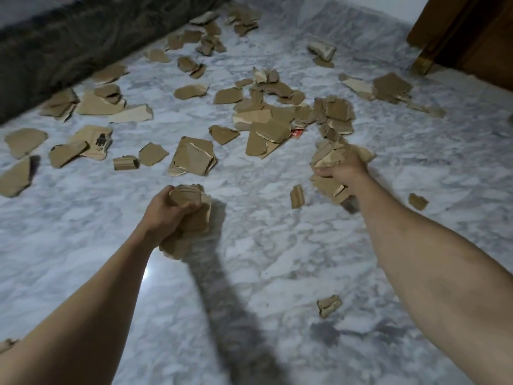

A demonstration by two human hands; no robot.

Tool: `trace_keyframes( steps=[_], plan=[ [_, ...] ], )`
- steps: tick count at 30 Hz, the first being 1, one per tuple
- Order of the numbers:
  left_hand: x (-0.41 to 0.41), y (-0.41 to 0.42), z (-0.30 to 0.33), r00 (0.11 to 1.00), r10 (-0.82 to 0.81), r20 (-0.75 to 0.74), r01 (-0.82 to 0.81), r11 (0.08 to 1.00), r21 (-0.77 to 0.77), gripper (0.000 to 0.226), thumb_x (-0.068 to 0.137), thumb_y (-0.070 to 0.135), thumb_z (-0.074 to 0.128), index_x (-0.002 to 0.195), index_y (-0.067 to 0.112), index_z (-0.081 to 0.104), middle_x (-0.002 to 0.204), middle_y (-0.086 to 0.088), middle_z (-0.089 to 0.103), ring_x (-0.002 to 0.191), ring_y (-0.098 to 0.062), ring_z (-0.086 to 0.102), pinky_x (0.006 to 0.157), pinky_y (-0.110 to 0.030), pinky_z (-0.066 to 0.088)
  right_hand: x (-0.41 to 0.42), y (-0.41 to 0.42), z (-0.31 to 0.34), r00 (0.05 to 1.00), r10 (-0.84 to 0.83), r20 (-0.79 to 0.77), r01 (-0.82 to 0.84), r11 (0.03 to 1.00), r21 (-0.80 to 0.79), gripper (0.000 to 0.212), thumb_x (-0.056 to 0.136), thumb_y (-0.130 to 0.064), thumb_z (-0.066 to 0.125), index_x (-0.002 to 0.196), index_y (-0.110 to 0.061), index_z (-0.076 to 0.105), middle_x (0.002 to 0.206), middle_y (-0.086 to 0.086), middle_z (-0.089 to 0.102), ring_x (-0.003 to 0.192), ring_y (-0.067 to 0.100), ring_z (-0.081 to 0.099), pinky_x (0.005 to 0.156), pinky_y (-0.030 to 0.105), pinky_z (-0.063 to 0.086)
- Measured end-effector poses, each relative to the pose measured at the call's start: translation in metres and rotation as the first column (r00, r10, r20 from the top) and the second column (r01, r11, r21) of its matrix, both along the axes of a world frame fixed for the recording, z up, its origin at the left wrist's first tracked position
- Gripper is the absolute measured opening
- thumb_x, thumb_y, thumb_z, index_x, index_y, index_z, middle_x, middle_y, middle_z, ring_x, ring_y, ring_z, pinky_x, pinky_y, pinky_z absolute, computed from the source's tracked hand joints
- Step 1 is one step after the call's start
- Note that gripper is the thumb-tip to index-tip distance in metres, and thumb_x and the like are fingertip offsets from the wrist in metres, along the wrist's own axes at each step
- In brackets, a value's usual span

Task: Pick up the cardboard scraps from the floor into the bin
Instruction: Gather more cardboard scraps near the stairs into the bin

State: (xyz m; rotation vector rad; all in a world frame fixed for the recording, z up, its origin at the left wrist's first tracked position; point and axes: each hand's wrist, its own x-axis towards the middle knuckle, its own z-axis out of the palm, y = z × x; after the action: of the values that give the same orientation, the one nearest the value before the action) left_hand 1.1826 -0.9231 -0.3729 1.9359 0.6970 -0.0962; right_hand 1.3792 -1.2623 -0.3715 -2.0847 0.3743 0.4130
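Observation:
Torn brown cardboard scraps lie scattered over the white marble floor (277,245), with a dense pile (266,120) in the middle and a larger torn piece (194,159) ahead of my left hand. My left hand (163,215) is closed around a bunch of scraps (191,212) above the floor. My right hand (347,170) grips another handful of scraps (327,162), with pieces sticking out above and below the fist. Single small scraps lie near my arms: one (297,196) beside my right hand, one (329,305) lower down. No bin is in view.
A dark shaggy rug or blanket edge (69,48) runs along the upper left. Brown wooden furniture with a leg (458,34) stands at the upper right. More scraps lie along the rug edge (97,104) and near the furniture (388,87).

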Motion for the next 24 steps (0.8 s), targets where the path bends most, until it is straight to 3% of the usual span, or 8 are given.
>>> trace_keyframes(
  steps=[4, 7, 12, 15, 17, 19, 22, 24],
  plan=[
    [0.007, -0.026, -0.003, 1.000, 0.000, -0.029, -0.001, 1.000, -0.027, 0.040, 0.074, 0.033, 0.087, 0.104, 0.017, 0.065, 0.102, -0.008, 0.071, 0.097, -0.032, 0.068, 0.087, -0.053, 0.057, -0.035, -0.016, -0.012, 0.990, 0.002, -0.141, -0.032, 0.977, -0.211, 0.100, 0.069, -0.024, 0.092, 0.147, -0.001, 0.034, 0.150, 0.014, 0.045, 0.135, 0.030, 0.046, 0.105, 0.036, 0.044],
    [0.024, -0.054, 0.002, 0.996, -0.083, -0.044, 0.081, 0.996, -0.045, 0.049, 0.077, 0.031, 0.085, 0.114, 0.015, 0.057, 0.111, -0.009, 0.067, 0.099, -0.029, 0.066, 0.086, -0.049, 0.058, -0.051, -0.013, -0.020, 0.998, -0.034, -0.059, 0.012, 0.942, -0.337, 0.085, 0.064, -0.039, 0.093, 0.132, -0.011, 0.051, 0.134, 0.013, 0.061, 0.121, 0.031, 0.059, 0.093, 0.035, 0.050],
    [0.072, -0.120, 0.021, 0.957, -0.283, -0.057, 0.278, 0.957, -0.086, 0.083, 0.078, 0.032, 0.085, 0.147, 0.020, 0.039, 0.128, -0.005, 0.053, 0.112, -0.025, 0.055, 0.088, -0.035, 0.049, -0.063, -0.012, -0.023, 0.996, -0.094, -0.003, 0.086, 0.921, -0.381, 0.066, 0.071, -0.036, 0.087, 0.125, -0.010, 0.060, 0.136, 0.015, 0.050, 0.126, 0.036, 0.046, 0.093, 0.035, 0.046],
    [0.100, -0.161, 0.024, 0.889, -0.438, -0.133, 0.438, 0.898, -0.027, 0.098, 0.076, 0.040, 0.082, 0.154, 0.013, 0.029, 0.150, -0.013, 0.045, 0.132, -0.031, 0.048, 0.100, -0.035, 0.041, -0.060, -0.031, -0.020, 0.999, -0.035, 0.000, 0.033, 0.935, -0.352, 0.057, 0.070, -0.033, 0.089, 0.117, -0.012, 0.066, 0.125, 0.011, 0.064, 0.114, 0.030, 0.059, 0.086, 0.033, 0.050],
    [0.108, -0.187, 0.019, 0.819, -0.518, -0.245, 0.550, 0.831, 0.081, 0.085, 0.083, 0.041, 0.072, 0.151, 0.008, 0.033, 0.149, -0.016, 0.046, 0.134, -0.035, 0.047, 0.102, -0.037, 0.040, -0.055, -0.059, -0.007, 0.999, -0.037, -0.006, 0.034, 0.956, -0.291, 0.058, 0.065, -0.032, 0.092, 0.113, -0.012, 0.067, 0.115, 0.007, 0.070, 0.103, 0.026, 0.065, 0.082, 0.033, 0.054],
    [0.106, -0.207, 0.009, 0.799, -0.530, -0.284, 0.598, 0.752, 0.279, 0.052, 0.092, 0.037, 0.064, 0.135, 0.010, 0.052, 0.133, -0.016, 0.059, 0.120, -0.037, 0.057, 0.096, -0.039, 0.047, -0.052, -0.094, 0.009, 0.999, -0.043, -0.025, 0.035, 0.964, -0.262, 0.061, 0.065, -0.029, 0.093, 0.115, -0.011, 0.062, 0.113, 0.002, 0.067, 0.099, 0.022, 0.061, 0.080, 0.030, 0.049],
    [0.103, -0.221, -0.010, 0.889, -0.412, -0.200, 0.457, 0.814, 0.359, 0.037, 0.098, 0.036, 0.054, 0.118, 0.006, 0.063, 0.121, -0.020, 0.064, 0.109, -0.038, 0.061, 0.090, -0.039, 0.049, -0.062, -0.140, 0.013, 0.989, -0.005, -0.145, -0.040, 0.952, -0.302, 0.080, 0.062, -0.023, 0.095, 0.128, -0.010, 0.052, 0.130, 0.004, 0.058, 0.114, 0.025, 0.056, 0.091, 0.032, 0.048],
    [0.103, -0.224, -0.017, 0.908, -0.370, -0.195, 0.417, 0.837, 0.353, 0.038, 0.099, 0.035, 0.051, 0.119, 0.005, 0.062, 0.127, -0.021, 0.057, 0.107, -0.039, 0.060, 0.093, -0.041, 0.048, -0.080, -0.158, -0.004, 0.975, -0.017, -0.223, -0.059, 0.942, -0.330, 0.098, 0.061, -0.022, 0.096, 0.143, -0.013, 0.043, 0.143, 0.002, 0.050, 0.126, 0.026, 0.051, 0.101, 0.033, 0.044]
  ],
)
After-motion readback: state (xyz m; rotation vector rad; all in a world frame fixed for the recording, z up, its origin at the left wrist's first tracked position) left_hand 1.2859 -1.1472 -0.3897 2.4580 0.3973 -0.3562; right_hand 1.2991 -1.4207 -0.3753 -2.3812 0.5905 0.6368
